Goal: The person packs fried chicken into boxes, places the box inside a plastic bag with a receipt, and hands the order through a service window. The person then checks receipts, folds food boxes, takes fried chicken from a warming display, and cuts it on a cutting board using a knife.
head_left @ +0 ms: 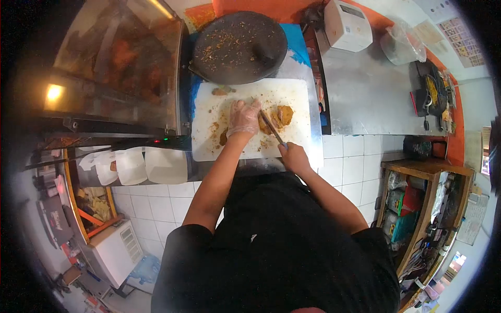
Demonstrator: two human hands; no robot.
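My left hand (243, 116), in a clear plastic glove, presses down over the white cutting board (203, 146) with its fingers curled. Whatever lies beneath those fingers is hidden. In my right hand (294, 158) is the handle of a knife (270, 127), its blade slanting up and left towards the gloved fingers. Browned pieces of food (284, 115), apparently fried meat, lie right of the blade, and another part shows just left of it. Crumbs and small brown scraps (223, 137) are scattered over the board.
Behind the board stands a wide dark stone mortar (229, 52) with crumbs and a pestle (263, 50) in it. A lit glass display case (120, 68) borders the left side. White containers (166, 166) sit lower left. A steel counter (370, 88) with a white appliance (348, 26) is at right.
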